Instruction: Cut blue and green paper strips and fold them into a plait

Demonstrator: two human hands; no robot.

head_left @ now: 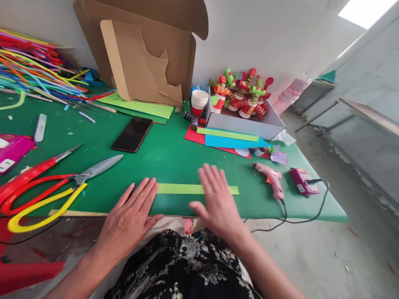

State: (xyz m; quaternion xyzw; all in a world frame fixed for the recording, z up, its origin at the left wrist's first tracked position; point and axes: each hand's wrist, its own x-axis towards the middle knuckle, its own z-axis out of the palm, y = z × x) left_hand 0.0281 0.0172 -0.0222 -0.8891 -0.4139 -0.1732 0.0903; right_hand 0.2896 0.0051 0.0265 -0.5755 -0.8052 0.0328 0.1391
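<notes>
A light green paper strip [181,189] lies flat along the front of the green table. Over its left end rests my left hand [132,216], fingers stretched out and flat. My right hand [216,199] is over the strip nearer its right end, with the fingers extended and slightly blurred; whether it touches the paper I cannot tell. Neither hand grips anything. To the left of my left hand lie scissors [81,176] with red and yellow handles. A pink glue gun [270,178] lies to the right of my right hand.
A black phone [133,134] lies behind the strip. Coloured paper [230,141] and a box [246,124] of paper figures stand at the back right, beside stacked cups [198,101]. Cardboard [149,62] leans on the wall. Pipe cleaners [37,66] fill the back left. A cord [283,218] crosses the front edge.
</notes>
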